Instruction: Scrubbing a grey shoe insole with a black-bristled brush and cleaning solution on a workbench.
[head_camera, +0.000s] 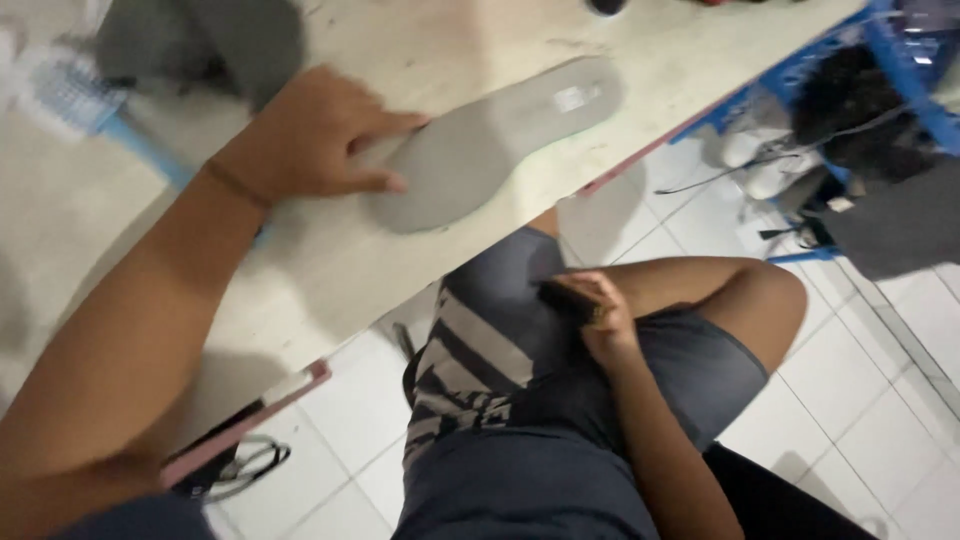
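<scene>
Worn pale table (330, 270) over white-tiled floor (880, 400)

A grey insole (490, 140) lies flat on the counter (330, 250), toe pointing up-right, heel end under the left hand's (315, 135) fingers.

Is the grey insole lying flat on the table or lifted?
Flat: the insole rests fully on the table under the left hand.

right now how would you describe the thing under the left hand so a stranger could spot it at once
Start at the pale worktable that fills the upper left of the view. Near its front edge lies a flat grey shoe insole, the left hand pressing on its heel end. Its long foot-shaped outline and a small pale patch near the toe set it apart from the blue-handled brush at far left.
</scene>
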